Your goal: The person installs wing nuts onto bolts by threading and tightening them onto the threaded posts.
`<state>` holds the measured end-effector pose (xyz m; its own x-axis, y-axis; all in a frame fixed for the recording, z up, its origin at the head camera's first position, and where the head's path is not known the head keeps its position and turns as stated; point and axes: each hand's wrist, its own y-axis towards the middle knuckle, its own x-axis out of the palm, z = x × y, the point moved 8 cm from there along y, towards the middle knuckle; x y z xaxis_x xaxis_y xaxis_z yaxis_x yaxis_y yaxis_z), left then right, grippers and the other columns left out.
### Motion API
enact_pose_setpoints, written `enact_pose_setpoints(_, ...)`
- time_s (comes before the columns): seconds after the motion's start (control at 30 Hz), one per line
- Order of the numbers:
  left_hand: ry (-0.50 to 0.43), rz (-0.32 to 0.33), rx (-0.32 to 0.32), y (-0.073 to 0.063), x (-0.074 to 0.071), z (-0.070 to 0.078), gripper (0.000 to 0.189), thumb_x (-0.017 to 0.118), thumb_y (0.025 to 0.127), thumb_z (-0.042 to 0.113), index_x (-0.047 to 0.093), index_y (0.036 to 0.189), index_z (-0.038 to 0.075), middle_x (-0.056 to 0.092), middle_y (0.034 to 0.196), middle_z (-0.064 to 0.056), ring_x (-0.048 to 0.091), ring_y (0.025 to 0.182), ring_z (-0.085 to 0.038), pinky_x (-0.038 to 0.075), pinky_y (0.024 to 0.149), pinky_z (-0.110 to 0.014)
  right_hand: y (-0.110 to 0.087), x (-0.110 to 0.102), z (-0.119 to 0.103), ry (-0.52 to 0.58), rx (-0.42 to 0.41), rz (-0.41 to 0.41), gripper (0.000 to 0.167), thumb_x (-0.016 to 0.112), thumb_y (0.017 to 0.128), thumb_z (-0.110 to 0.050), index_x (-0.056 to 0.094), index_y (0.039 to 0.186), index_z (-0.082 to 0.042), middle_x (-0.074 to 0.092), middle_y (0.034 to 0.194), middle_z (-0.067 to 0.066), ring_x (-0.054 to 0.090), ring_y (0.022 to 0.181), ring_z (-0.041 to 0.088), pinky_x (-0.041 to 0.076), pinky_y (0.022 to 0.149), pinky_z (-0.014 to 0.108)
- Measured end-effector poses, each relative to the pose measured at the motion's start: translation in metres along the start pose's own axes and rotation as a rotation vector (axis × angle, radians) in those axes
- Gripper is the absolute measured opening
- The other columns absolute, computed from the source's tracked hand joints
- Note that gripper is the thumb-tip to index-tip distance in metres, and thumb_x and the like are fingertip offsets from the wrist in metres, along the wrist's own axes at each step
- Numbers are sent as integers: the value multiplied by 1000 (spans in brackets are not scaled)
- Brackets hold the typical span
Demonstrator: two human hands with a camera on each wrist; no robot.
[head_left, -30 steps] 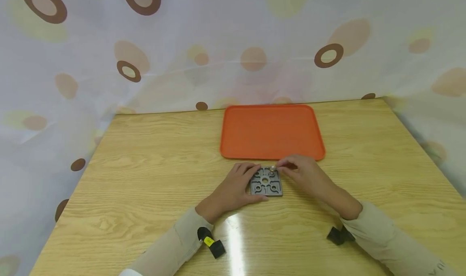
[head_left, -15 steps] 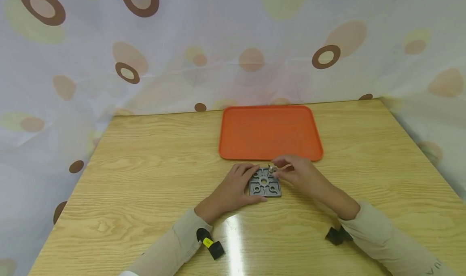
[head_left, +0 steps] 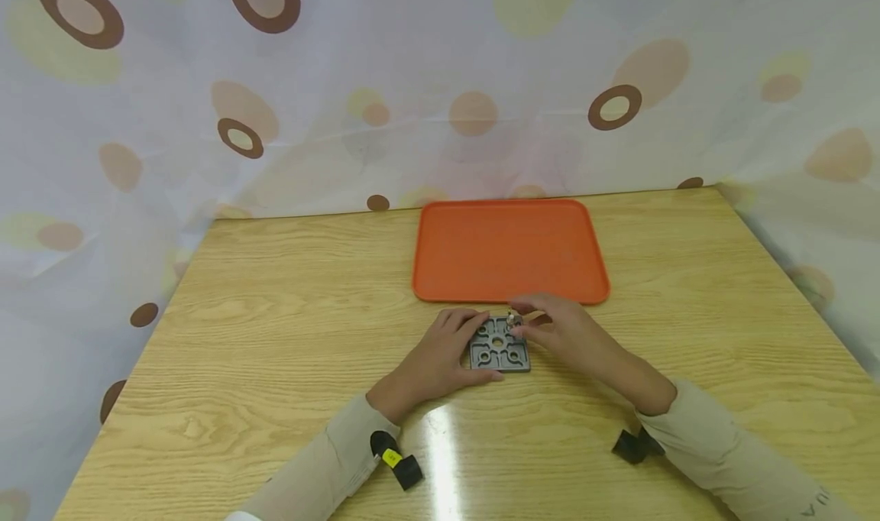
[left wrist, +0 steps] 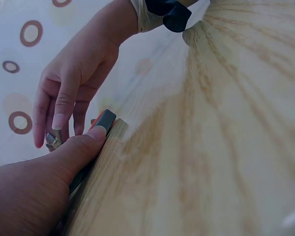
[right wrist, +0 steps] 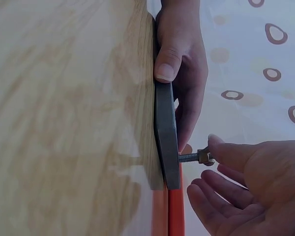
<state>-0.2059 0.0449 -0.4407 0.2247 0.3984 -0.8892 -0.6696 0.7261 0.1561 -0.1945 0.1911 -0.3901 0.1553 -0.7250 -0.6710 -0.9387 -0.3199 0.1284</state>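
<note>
A square grey metal plate (head_left: 505,360) with a round hole in the middle and more near its corners lies on the table. My left hand (head_left: 440,360) grips it from the left, thumb at the near edge and fingers at the far edge. From its far right corner stands a threaded bolt (right wrist: 188,158), at right angles to the plate. On the bolt's outer end sits a small metal wing nut (right wrist: 205,156). My right hand (head_left: 574,336) pinches that wing nut, its thumb (right wrist: 223,150) against one wing. The other fingers of this hand are loosely bent.
Just beyond the plate, an orange tray (head_left: 512,250) lies on the wooden table (head_left: 289,292). A patterned cloth (head_left: 412,85) hangs behind the table and along its sides. Black straps (head_left: 399,460) circle both sleeves.
My right fingers have shifted slightly left and closer around the wing nut, which has turned on the bolt. The left hand keeps its grip on the plate.
</note>
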Motion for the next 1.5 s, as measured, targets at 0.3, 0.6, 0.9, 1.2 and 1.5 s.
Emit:
enact_pose_setpoints(0.3, -4, -4, -4, -1, 1, -1, 93, 50, 76, 74, 31, 146, 16, 35, 139, 2, 29, 124, -15, 32, 101, -34, 0, -2, 1, -56, 34, 11, 31, 68, 85, -19, 63, 112, -4, 63, 110, 7, 63, 92, 21, 50, 79, 32)
enact_pose_setpoints(0.6, -8, -4, -12, 1, 0, 0, 93, 52, 76, 73, 31, 146, 16, 35, 138, 2, 29, 124, -15, 31, 101, -33, 0, -10, 3, -138, 20, 50, 9, 64, 89, -15, 68, 97, -12, 66, 93, -4, 62, 87, 14, 50, 75, 33)
enact_pose_setpoints(0.9, -8, -16, -23, 1, 0, 0, 93, 52, 75, 73, 31, 146, 17, 35, 138, 2, 29, 124, -15, 32, 101, -33, 0, -8, 0, -117, 5, 23, 6, 67, 86, -14, 69, 91, -12, 65, 87, -7, 61, 82, 9, 51, 73, 29)
enact_pose_setpoints(1.2, -6, -11, -17, 0, -1, 1, 92, 53, 76, 73, 31, 146, 17, 35, 138, 1, 29, 124, -15, 32, 101, -34, 2, -3, 1, -53, 12, 17, 25, 69, 84, -15, 65, 106, -3, 66, 96, 2, 62, 88, 16, 51, 77, 31)
enact_pose_setpoints(1.5, 4, -1, -1, 0, -1, 1, 92, 51, 76, 73, 31, 146, 16, 35, 138, 1, 29, 125, -16, 32, 101, -33, 2, 2, -1, -2, -3, -27, 40, 68, 85, -16, 58, 120, 1, 60, 114, 12, 60, 99, 25, 50, 78, 29)
